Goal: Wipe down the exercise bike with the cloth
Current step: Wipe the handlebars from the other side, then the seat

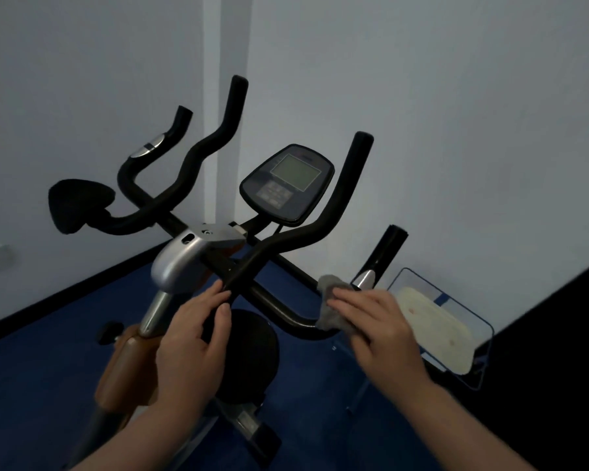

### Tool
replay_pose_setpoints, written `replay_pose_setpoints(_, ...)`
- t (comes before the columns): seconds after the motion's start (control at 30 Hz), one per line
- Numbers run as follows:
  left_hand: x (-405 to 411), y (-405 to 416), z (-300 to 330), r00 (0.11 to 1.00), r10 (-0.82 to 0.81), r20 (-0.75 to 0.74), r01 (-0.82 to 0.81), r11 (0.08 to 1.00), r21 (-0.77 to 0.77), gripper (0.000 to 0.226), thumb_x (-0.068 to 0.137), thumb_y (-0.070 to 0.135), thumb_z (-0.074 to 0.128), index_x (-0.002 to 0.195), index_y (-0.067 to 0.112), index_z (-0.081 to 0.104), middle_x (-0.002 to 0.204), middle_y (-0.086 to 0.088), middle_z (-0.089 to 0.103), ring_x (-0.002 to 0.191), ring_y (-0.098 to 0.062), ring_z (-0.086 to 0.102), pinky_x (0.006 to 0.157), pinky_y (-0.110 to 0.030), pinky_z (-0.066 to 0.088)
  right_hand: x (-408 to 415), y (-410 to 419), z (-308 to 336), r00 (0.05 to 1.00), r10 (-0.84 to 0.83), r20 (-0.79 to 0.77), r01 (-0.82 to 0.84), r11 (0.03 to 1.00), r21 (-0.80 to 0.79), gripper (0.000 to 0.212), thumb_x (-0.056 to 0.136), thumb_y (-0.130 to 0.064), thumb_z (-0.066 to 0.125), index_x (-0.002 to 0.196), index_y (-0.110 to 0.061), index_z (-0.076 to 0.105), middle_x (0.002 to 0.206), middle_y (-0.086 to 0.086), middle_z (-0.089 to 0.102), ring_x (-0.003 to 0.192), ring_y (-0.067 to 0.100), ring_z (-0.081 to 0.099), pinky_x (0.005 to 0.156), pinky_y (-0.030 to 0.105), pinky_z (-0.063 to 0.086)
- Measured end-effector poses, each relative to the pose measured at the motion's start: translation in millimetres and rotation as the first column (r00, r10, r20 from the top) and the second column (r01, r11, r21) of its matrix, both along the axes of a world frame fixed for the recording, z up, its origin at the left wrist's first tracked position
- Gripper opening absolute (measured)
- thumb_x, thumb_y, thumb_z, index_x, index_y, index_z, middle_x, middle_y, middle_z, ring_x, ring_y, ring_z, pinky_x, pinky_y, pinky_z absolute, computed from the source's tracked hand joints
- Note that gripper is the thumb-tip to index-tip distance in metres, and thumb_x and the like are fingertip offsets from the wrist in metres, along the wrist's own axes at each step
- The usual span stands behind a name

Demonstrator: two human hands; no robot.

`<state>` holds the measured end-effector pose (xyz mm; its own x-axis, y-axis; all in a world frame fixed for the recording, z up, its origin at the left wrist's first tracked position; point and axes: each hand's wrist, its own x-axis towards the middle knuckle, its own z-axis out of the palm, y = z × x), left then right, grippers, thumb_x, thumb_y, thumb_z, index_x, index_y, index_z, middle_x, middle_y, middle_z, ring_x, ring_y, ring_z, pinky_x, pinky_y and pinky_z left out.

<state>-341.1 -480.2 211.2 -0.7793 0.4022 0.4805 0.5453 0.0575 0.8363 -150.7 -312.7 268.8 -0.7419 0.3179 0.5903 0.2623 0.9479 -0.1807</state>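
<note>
Wiping stage: the handlebar is being cleaned, judging by a cloth pressed onto its near right bend.
Right hand (378, 321): fingers lie fairly straight over the grey cloth (332, 305) and press it against the black bar; whether the thumb curls under the bar is hidden.
Left hand (193, 329): fingertips and thumb pinch the near end of a black handlebar tube (233, 278) just below the silver clamp housing (184, 256), most likely to steady the bars against the push of the wiping hand.
Hands together or apart: apart, each on its own part of the bars, with the crossing tubes between them.
Cloth: small, grey, crumpled, bunched around the bar where it curves up towards the right grip; part of it is covered by the fingers.
Exercise bike (130, 365): stands on blue floor near a pale corner of the room; black padded handlebars (320, 226) rise away from the viewer, a console (286, 183) with a greenish screen sits at the far centre, and a brown frame cover shows low on the left.
Far left: a black pad (77, 203) on the end of a bar.
Right: a pale tray-like object (436, 329) with a blue rim, near the dark wall edge.
Judged remaining: the upper grips, console and frame look not yet reached by the cloth.
</note>
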Motion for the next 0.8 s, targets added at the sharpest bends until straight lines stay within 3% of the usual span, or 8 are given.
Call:
replay_pose_setpoints(0.13, 1, -1, 0, 1.0, -0.01, 0.017, 0.01, 1.0, 0.002, 0.028, 0.093, 0.047, 0.043, 0.111, 0.039, 0.062, 0.128, 0.021, 0.058, 0.119, -0.002, 0.055, 0.095, -0.027, 0.044, -3, 57, 42, 0.971, -0.22, -0.094, 0.214, 0.974, -0.069, 0.041, 0.077, 0.012, 0.068, 0.112, -0.008, 0.071, 0.114, 0.008, 0.064, 0.101, 0.026, 0.056, 0.092, 0.026, 0.043)
replay_pose_setpoints(0.3, 1, 0, -2, 0.999, -0.006, 0.037, 0.006, 1.0, 0.001, 0.029, 0.093, 0.049, 0.043, 0.112, 0.038, 0.062, 0.127, 0.028, 0.056, 0.12, 0.001, 0.054, 0.095, -0.026, 0.044, -2, 9, -1, 0.939, -0.256, -0.23, 0.193, 0.945, -0.263, 0.025, 0.081, -0.007, 0.074, 0.106, -0.01, 0.072, 0.103, 0.001, 0.056, 0.096, 0.024, 0.055, 0.085, 0.019, 0.044)
replay_pose_setpoints(0.37, 1, -1, -2, 0.999, -0.002, 0.04, 0.002, 1.0, -0.002, 0.03, 0.093, 0.05, 0.043, 0.113, 0.039, 0.062, 0.127, 0.029, 0.056, 0.12, 0.004, 0.053, 0.095, -0.025, 0.044, -1, -30, -23, 0.98, -0.137, -0.147, 0.105, 0.973, -0.207, 0.035, 0.074, -0.008, 0.08, 0.107, -0.014, 0.072, 0.104, -0.001, 0.056, 0.094, 0.019, 0.053, 0.075, 0.024, 0.05)
replay_pose_setpoints(0.47, 1, -1, 0, 1.0, -0.007, 0.02, 0.008, 0.999, -0.034, 0.031, 0.093, 0.051, 0.042, 0.113, 0.038, 0.062, 0.127, 0.029, 0.055, 0.12, 0.005, 0.052, 0.094, -0.02, 0.042, -4, -28, -11, 0.977, 0.144, 0.156, -0.151, 0.988, 0.038, 0.048, 0.063, -0.001, 0.078, 0.109, -0.017, 0.071, 0.103, 0.001, 0.061, 0.091, 0.018, 0.053, 0.065, 0.027, 0.052)
replay_pose_setpoints(0.57, 3, -2, 0, 1.0, 0.001, 0.023, 0.0, 1.0, -0.027, 0.034, 0.093, 0.05, 0.043, 0.114, 0.034, 0.064, 0.126, 0.03, 0.054, 0.119, 0.006, 0.052, 0.094, -0.019, 0.042, -2, -2, 15, 0.979, 0.096, 0.177, -0.113, 0.989, 0.093, 0.046, 0.065, -0.003, 0.078, 0.109, -0.015, 0.073, 0.106, 0.001, 0.066, 0.098, 0.02, 0.057, 0.08, 0.034, 0.05)
replay_pose_setpoints(0.67, 5, 0, 0, 0.999, 0.02, 0.039, -0.02, 1.0, -0.011, 0.033, 0.093, 0.049, 0.044, 0.114, 0.034, 0.064, 0.124, 0.032, 0.054, 0.119, 0.008, 0.051, 0.094, -0.018, 0.041, -2, -7, 11, 0.986, 0.1, 0.13, -0.098, 0.995, -0.027, 0.045, 0.069, 0.001, 0.078, 0.11, -0.015, 0.073, 0.111, -0.002, 0.066, 0.104, 0.016, 0.059, 0.097, 0.043, 0.046)
replay_pose_setpoints(0.73, 5, -1, 0, 0.999, 0.017, 0.042, -0.017, 1.0, -0.004, 0.031, 0.093, 0.048, 0.044, 0.115, 0.036, 0.063, 0.124, 0.032, 0.054, 0.119, 0.008, 0.051, 0.095, -0.019, 0.041, -17, -23, 3, 0.989, 0.098, 0.113, -0.081, 0.985, -0.15, 0.044, 0.071, 0.004, 0.077, 0.111, -0.015, 0.073, 0.111, -0.002, 0.068, 0.102, 0.015, 0.062, 0.098, 0.048, 0.048)
replay_pose_setpoints(0.8, 4, -1, 1, 0.999, 0.011, 0.047, -0.011, 1.0, 0.002, 0.031, 0.093, 0.048, 0.045, 0.115, 0.035, 0.063, 0.124, 0.03, 0.055, 0.119, 0.007, 0.051, 0.096, -0.021, 0.043, -45, -33, 6, 0.985, 0.109, 0.132, -0.078, 0.972, -0.221, 0.039, 0.076, -0.001, 0.073, 0.113, -0.016, 0.073, 0.113, -0.003, 0.07, 0.1, 0.018, 0.065, 0.095, 0.04, 0.051)
